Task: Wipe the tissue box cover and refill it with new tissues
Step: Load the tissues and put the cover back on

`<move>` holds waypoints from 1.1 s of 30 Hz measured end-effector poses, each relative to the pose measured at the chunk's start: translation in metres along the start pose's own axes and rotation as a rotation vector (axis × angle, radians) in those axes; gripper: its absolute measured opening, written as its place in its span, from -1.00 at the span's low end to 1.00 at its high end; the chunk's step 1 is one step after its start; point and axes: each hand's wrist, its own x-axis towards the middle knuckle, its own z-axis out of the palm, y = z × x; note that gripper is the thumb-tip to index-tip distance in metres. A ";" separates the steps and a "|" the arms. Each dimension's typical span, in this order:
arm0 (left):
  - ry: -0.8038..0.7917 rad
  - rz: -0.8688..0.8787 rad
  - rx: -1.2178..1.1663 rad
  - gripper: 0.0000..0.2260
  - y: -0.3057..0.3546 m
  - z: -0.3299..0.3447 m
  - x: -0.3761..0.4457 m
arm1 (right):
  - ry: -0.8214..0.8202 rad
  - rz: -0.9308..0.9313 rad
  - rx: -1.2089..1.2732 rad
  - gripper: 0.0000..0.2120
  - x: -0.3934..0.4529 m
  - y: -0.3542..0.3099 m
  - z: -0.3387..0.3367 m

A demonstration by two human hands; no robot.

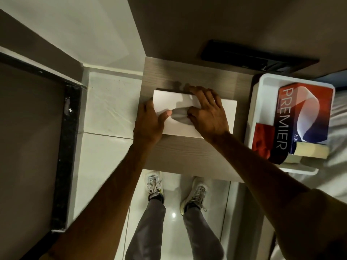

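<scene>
A white tissue box cover [228,113] lies flat on a small wooden table [187,154]. Its oval slot [179,115] faces up and looks dark. My left hand [150,124] grips the cover's left end, thumb at the slot's left edge. My right hand [206,113] lies across the top, fingers spread to the far edge and thumb at the slot's right edge. A red, white and blue PREMIER tissue box [304,117] lies in a white tray [252,113] to the right. A red cloth [262,141] sits in the tray's near corner.
A beige sponge-like block [311,150] rests at the tray's near end. A dark flat device [244,53] is on the wall behind the table. White floor tiles [110,102] lie left of the table, my shoes [155,184] below it. White bedding [338,132] is at the far right.
</scene>
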 end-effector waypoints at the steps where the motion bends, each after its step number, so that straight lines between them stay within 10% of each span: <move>1: 0.008 0.007 0.005 -0.32 -0.001 0.001 0.001 | 0.009 0.005 0.009 -0.87 -0.002 0.000 -0.001; 16: 0.063 0.008 -0.021 -0.39 0.000 0.008 -0.001 | 0.269 0.297 0.218 -0.79 -0.038 -0.013 -0.011; 26: 0.113 0.009 -0.050 -0.38 -0.005 0.016 -0.004 | 0.152 0.271 0.280 -0.64 -0.042 -0.008 -0.006; 33: 0.260 0.314 0.178 -0.42 -0.035 0.038 -0.027 | 0.279 0.549 0.277 -0.48 -0.072 -0.006 -0.006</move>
